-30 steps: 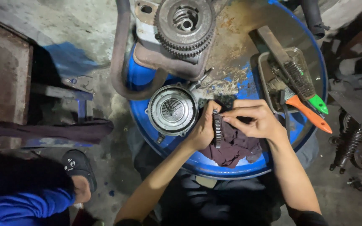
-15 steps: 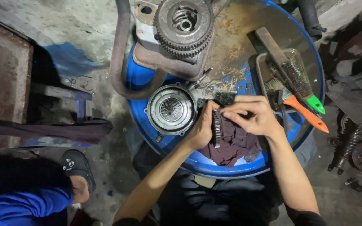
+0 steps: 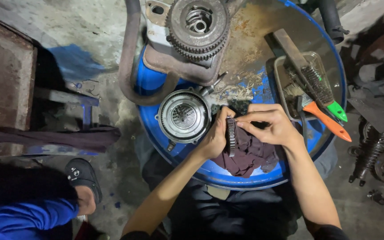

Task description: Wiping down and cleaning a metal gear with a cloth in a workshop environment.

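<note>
I hold a dark toothed ring (image 3: 230, 135) on edge between my two hands, just above the near part of the blue drum top (image 3: 245, 178) that serves me as a tabletop. My left hand (image 3: 215, 135) is curled around the ring's left face, fingers closed on it so it stands upright and cannot roll. My right hand (image 3: 270, 124) comes in from the right with the fingertips pinched on its upper rim, which steadies it from the other side and leaves the teeth turned up towards me. A dark maroon rag (image 3: 250, 155) lies bunched under both hands, probably so that the ring has something soft and absorbent beneath it and grime stays off the drum. Just left of my left hand sits a round metal housing (image 3: 184, 116), open side up and close enough to reach. Further away, a large rusty gear assembly (image 3: 198, 26) rests on the far edge of the drum, out of the way of my hands. To the right, a tray (image 3: 283, 73) holds a wire brush (image 3: 316, 82) with a green handle tip and a brush with an orange handle (image 3: 330, 122), their handles angled towards me. Another person's shoe (image 3: 82, 175) and blue sleeve (image 3: 23, 218) show at the near left on the floor, well apart from my work.
</note>
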